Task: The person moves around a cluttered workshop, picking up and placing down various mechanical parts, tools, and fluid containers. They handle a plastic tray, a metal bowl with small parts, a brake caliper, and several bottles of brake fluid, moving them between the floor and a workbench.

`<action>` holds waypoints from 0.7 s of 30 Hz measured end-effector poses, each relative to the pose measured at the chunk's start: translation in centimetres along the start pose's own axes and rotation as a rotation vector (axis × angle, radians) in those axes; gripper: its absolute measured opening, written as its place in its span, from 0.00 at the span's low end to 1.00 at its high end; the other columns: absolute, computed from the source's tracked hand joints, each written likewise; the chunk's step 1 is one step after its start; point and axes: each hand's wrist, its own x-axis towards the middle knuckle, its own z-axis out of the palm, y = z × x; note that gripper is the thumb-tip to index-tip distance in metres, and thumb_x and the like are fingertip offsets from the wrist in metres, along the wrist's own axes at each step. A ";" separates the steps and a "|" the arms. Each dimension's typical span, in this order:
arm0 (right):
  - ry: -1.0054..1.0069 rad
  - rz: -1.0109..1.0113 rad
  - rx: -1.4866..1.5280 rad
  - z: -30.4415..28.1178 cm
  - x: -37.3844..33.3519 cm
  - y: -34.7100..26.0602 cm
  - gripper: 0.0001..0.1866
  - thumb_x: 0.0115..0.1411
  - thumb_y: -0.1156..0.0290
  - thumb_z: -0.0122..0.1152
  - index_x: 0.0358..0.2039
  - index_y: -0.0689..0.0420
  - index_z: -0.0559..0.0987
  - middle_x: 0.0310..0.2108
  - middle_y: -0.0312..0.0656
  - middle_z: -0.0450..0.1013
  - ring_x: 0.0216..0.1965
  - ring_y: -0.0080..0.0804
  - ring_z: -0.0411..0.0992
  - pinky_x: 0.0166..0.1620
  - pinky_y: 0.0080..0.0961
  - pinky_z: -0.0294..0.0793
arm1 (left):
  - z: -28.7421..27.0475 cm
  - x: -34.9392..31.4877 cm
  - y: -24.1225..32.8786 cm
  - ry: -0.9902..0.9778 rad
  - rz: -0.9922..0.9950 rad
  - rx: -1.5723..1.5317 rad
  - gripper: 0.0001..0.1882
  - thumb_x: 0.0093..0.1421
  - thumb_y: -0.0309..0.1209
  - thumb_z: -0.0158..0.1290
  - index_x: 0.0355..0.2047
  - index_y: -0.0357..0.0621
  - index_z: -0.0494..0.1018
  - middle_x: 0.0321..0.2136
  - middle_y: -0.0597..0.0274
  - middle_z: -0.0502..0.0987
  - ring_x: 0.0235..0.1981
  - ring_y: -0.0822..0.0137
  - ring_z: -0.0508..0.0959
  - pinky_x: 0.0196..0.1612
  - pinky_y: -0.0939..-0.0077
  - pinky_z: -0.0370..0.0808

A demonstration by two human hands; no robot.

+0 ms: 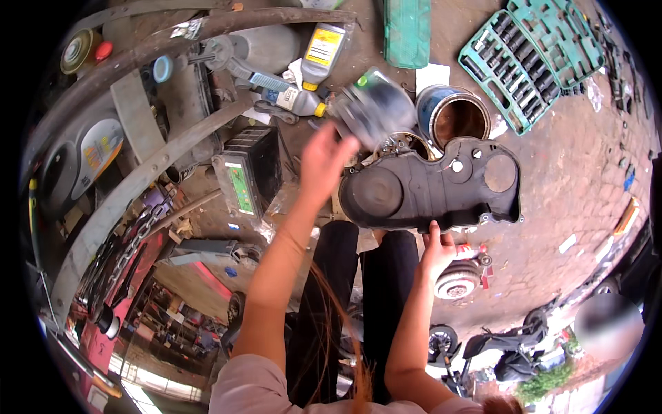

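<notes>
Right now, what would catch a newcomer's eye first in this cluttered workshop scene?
Probably the big black plastic engine cover at centre, gripped at its lower edge by the right hand. Just above and left of it, the left hand lifts a blurred dark bottle. At upper right, an open green socket set lies on the ground.

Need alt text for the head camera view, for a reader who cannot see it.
A person's right hand grips the lower edge of a black plastic engine cover, while the left hand holds up a motion-blurred dark bottle. Behind them on the workshop floor stand an open metal can, a green socket set case and a car battery.
</notes>
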 end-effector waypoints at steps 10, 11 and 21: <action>0.005 0.029 -0.095 0.7 -0.6 0.0 0.06 0.53 0.73 0.60 0.23 0.60 0.74 0.26 0.36 0.73 0.28 0.22 0.70 0.34 0.20 0.72 | 2.9 -8.9 -1.1 0.069 0.199 0.961 0.20 0.49 0.27 0.56 0.44 0.36 0.69 0.46 0.52 0.67 0.48 0.52 0.66 0.51 0.62 0.65; -0.005 0.019 -0.059 0.9 -0.9 -0.6 0.05 0.53 0.73 0.60 0.24 0.60 0.75 0.27 0.36 0.73 0.28 0.23 0.71 0.34 0.20 0.72 | 2.6 -8.9 -1.1 0.089 0.211 0.904 0.19 0.49 0.26 0.55 0.43 0.37 0.70 0.45 0.53 0.68 0.47 0.52 0.67 0.50 0.62 0.65; -0.097 0.097 0.175 -0.6 0.0 -0.2 0.07 0.54 0.73 0.58 0.31 0.63 0.75 0.31 0.41 0.73 0.32 0.29 0.73 0.36 0.20 0.75 | -6.3 -6.0 -3.4 0.483 0.151 0.400 0.06 0.57 0.24 0.48 0.34 0.39 0.74 0.33 0.64 0.75 0.32 0.74 0.74 0.33 0.80 0.70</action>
